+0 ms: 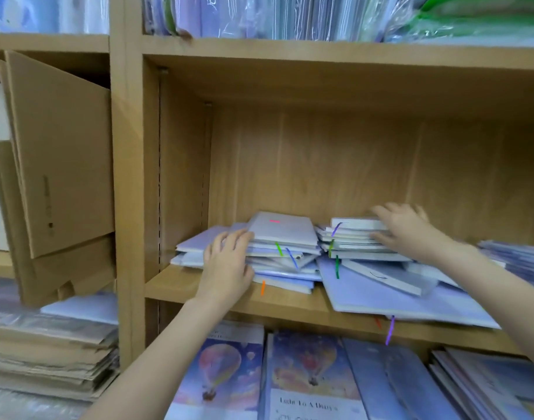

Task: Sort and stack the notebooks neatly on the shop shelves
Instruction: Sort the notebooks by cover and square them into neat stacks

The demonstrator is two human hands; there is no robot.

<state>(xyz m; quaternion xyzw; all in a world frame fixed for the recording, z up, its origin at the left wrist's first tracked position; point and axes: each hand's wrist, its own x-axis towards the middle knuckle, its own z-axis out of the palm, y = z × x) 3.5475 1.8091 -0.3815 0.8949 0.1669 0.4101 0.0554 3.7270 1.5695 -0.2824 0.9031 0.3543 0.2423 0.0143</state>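
Both hands, left (229, 262) and right (406, 230), and forearms are bare, with no sleeves or jewellery visible.

On the wooden shelf (229, 294), the left hand (228, 262) presses against the side of an uneven left pile of notebooks (285, 256) while the right hand (406, 230) rests fingers spread on the right pile (355, 241), beside slanted larger notebooks (390, 291).
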